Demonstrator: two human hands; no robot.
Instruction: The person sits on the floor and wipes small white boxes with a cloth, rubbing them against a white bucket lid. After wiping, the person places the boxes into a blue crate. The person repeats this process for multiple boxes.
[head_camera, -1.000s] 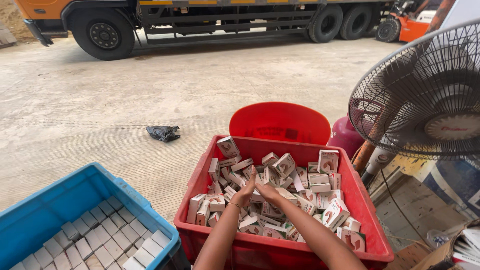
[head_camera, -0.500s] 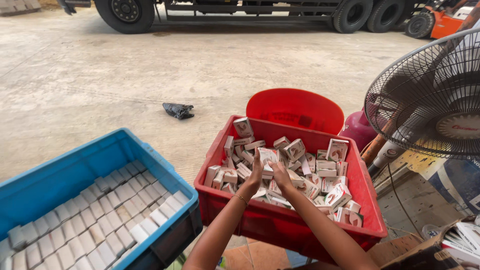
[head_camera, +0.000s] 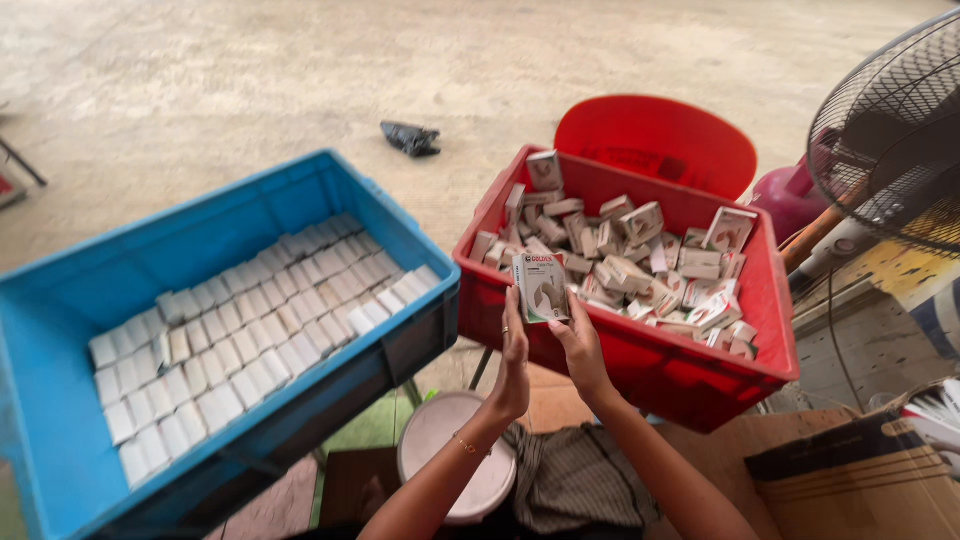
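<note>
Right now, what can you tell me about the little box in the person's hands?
The small box looks like thin white cardboard with green trim and a red-and-grey picture on its front. It seems closed and undented, held upright with its printed face toward the camera, just in front of the red crate full of similar boxes. The left hand presses its left edge and the right hand supports its right lower side. Nothing else touches it.

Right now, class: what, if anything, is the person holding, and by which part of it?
A small white carton, held upright between both hands: the left hand flat against its left side, the right hand at its lower right edge, in front of the red crate.
</note>
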